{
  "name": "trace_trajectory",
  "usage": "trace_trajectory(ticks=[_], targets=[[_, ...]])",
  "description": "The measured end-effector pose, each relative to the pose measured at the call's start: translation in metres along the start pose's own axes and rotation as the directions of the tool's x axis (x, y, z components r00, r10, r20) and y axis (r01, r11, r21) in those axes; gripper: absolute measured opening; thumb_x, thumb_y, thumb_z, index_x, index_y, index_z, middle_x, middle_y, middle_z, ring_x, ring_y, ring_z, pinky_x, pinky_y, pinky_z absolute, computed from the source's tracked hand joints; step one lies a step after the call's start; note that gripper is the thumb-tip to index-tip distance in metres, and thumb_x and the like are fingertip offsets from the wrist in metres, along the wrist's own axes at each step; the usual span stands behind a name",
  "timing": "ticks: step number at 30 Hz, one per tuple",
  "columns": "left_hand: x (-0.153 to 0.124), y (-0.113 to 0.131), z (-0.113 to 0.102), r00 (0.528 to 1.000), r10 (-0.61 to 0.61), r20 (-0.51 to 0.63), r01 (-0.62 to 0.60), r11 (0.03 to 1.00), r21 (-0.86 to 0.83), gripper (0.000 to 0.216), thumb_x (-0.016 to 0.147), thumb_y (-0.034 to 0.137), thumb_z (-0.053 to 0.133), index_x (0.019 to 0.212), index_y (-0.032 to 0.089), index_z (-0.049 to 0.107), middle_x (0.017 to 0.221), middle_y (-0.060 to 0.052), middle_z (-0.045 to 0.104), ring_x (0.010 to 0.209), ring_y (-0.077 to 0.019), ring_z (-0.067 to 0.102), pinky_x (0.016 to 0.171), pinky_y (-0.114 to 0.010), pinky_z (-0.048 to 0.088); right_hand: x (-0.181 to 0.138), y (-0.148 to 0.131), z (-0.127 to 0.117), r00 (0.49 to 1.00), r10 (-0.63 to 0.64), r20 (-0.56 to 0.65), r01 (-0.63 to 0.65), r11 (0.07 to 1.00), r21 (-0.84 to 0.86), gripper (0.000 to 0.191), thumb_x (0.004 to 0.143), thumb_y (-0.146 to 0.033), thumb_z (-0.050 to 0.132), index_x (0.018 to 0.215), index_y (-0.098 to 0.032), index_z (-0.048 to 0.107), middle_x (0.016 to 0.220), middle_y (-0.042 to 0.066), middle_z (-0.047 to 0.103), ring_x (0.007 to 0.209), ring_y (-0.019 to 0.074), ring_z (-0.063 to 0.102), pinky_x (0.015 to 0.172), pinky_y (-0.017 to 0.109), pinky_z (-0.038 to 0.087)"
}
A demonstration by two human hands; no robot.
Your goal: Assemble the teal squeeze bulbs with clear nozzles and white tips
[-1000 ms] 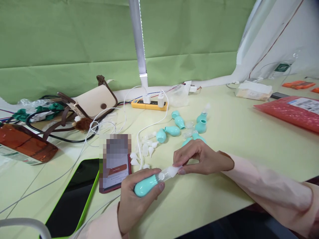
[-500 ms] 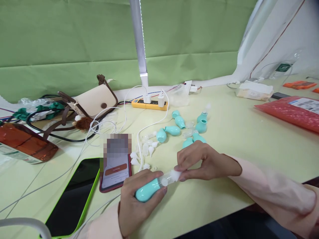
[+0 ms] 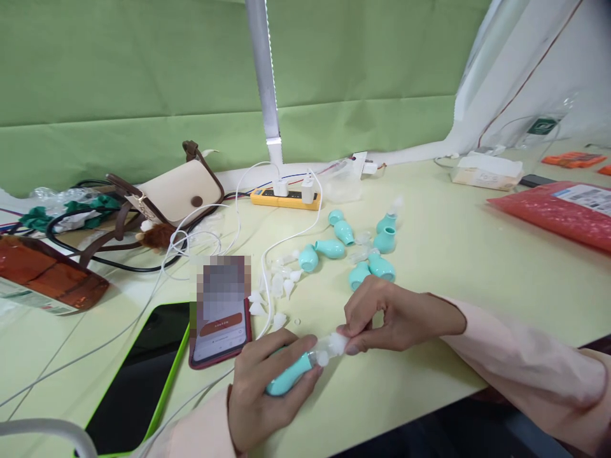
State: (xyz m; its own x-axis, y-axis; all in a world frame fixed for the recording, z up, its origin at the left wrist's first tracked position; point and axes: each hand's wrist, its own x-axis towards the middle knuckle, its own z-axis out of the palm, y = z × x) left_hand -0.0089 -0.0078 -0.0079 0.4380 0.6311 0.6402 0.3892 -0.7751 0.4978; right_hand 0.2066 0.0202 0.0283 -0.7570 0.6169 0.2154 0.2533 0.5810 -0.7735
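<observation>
1. The left hand [image 3: 260, 397] is low in the middle of the view, just above the near edge of the pale green bench [image 3: 477, 254], with its fingers [image 3: 291, 346] wrapped shut around a teal rubber bulb [image 3: 289, 376]
2. The bulb lies tilted, its round end down by the palm and its neck pointing up and to the right
3. A clear plastic tip [image 3: 329, 346] sits at the bulb's neck, between the two hands
4. The right hand [image 3: 396, 315] comes in from the right in a pale pink sleeve [image 3: 525, 375]; its thumb and fingers are pinched closed on the outer end of the clear tip, the other fingers curled above it
5. The two hands are close together, joined only by the bulb and tip, which are held just over the bench surface
6. Beyond the right hand a loose group of more teal bulbs [image 3: 372, 267] lies on the bench, and to the left of them a scatter of small clear tips [image 3: 279, 283]
7. Just left of the left hand a phone in a red case [image 3: 220, 327] lies face up with its screen lit, and beside it a dark tablet in a green cover [image 3: 138, 375]
8. White charging cables [image 3: 267, 254] run from there back to a yellow power strip [image 3: 285, 199] at the foot of a grey post [image 3: 263, 76]
9. Further left sit a cream handbag with brown straps [image 3: 179, 191] and a reddish-brown packet [image 3: 48, 280]; at the far right lie a red padded mailer [image 3: 558, 213] and a white box [image 3: 487, 173]
</observation>
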Motion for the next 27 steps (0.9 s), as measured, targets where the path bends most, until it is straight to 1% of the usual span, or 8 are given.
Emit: trace_trajectory(ticks=[6,9,11,13,15,17,23,27], targets=[[-0.001,0.000,0.001,0.996,0.073,0.046,-0.075,0.997,0.033,0.023,0.070,0.012,0.058,0.092,0.017,0.060,0.070,-0.005,0.062,0.058,-0.0130,0.058,0.051,-0.021,0.046,-0.001,-0.003,-0.007,0.984,0.123,0.131,-0.130,0.991,0.040,0.020,0.074,-0.027,0.057,0.073,-0.009,0.066,0.053,0.003,0.060,0.043,0.0058,0.049,0.040,0.016,0.039],[-0.002,0.001,0.001,0.997,0.067,0.033,-0.068,0.997,0.036,0.024,0.069,0.012,0.059,0.092,0.018,0.061,0.071,-0.005,0.062,0.059,-0.0129,0.058,0.051,-0.021,0.046,-0.001,-0.004,-0.007,0.980,0.160,0.119,-0.171,0.981,0.088,0.020,0.074,-0.028,0.057,0.076,-0.010,0.066,0.056,0.004,0.062,0.045,0.0066,0.053,0.042,0.016,0.043],[-0.002,0.001,0.000,1.000,0.030,-0.003,-0.030,0.999,0.029,0.024,0.068,0.012,0.061,0.091,0.019,0.061,0.073,-0.004,0.063,0.060,-0.0133,0.059,0.053,-0.021,0.047,-0.001,-0.004,-0.005,0.991,0.123,0.042,-0.128,0.983,0.129,0.018,0.073,-0.027,0.059,0.075,-0.010,0.066,0.062,0.005,0.065,0.050,0.0075,0.056,0.045,0.016,0.046],[-0.001,0.002,0.000,0.999,-0.035,-0.027,0.035,0.999,-0.010,0.025,0.066,0.013,0.064,0.090,0.020,0.061,0.074,-0.003,0.064,0.061,-0.0137,0.060,0.053,-0.022,0.048,0.000,-0.003,-0.002,0.996,0.057,-0.075,-0.047,0.989,0.137,0.015,0.072,-0.025,0.060,0.074,-0.011,0.066,0.066,0.006,0.067,0.054,0.0087,0.057,0.047,0.018,0.047],[0.001,0.003,-0.001,0.993,-0.109,-0.035,0.107,0.992,-0.064,0.024,0.066,0.014,0.065,0.088,0.020,0.061,0.072,-0.002,0.064,0.059,-0.0136,0.060,0.052,-0.021,0.048,0.000,-0.002,0.001,0.985,-0.011,-0.174,0.031,0.993,0.116,0.012,0.071,-0.022,0.061,0.072,-0.011,0.066,0.065,0.006,0.066,0.056,0.0101,0.058,0.049,0.020,0.048],[0.002,0.004,-0.001,0.986,-0.165,-0.033,0.161,0.982,-0.099,0.021,0.065,0.015,0.065,0.086,0.019,0.063,0.069,-0.002,0.065,0.057,-0.0138,0.060,0.051,-0.022,0.048,0.000,-0.001,0.004,0.973,-0.058,-0.222,0.082,0.992,0.101,0.010,0.071,-0.020,0.062,0.070,-0.011,0.066,0.064,0.007,0.066,0.057,0.0115,0.058,0.051,0.023,0.048],[0.006,0.004,-0.002,0.977,-0.214,0.020,0.214,0.968,-0.129,0.014,0.065,0.018,0.065,0.079,0.020,0.065,0.067,-0.002,0.066,0.059,-0.0162,0.061,0.049,-0.023,0.049,-0.001,0.001,0.007,0.980,-0.111,-0.165,0.125,0.989,0.080,0.009,0.072,-0.019,0.061,0.072,-0.011,0.065,0.065,0.007,0.065,0.060,0.0110,0.058,0.053,0.023,0.047],[0.005,0.004,-0.002,0.989,-0.147,-0.008,0.145,0.985,-0.096,0.017,0.066,0.017,0.065,0.082,0.020,0.064,0.068,-0.002,0.065,0.057,-0.0150,0.061,0.049,-0.022,0.049,0.001,0.005,0.010,0.988,-0.069,-0.140,0.086,0.990,0.116,0.014,0.072,-0.022,0.060,0.068,-0.010,0.065,0.062,0.007,0.064,0.056,0.0099,0.055,0.050,0.022,0.046]])
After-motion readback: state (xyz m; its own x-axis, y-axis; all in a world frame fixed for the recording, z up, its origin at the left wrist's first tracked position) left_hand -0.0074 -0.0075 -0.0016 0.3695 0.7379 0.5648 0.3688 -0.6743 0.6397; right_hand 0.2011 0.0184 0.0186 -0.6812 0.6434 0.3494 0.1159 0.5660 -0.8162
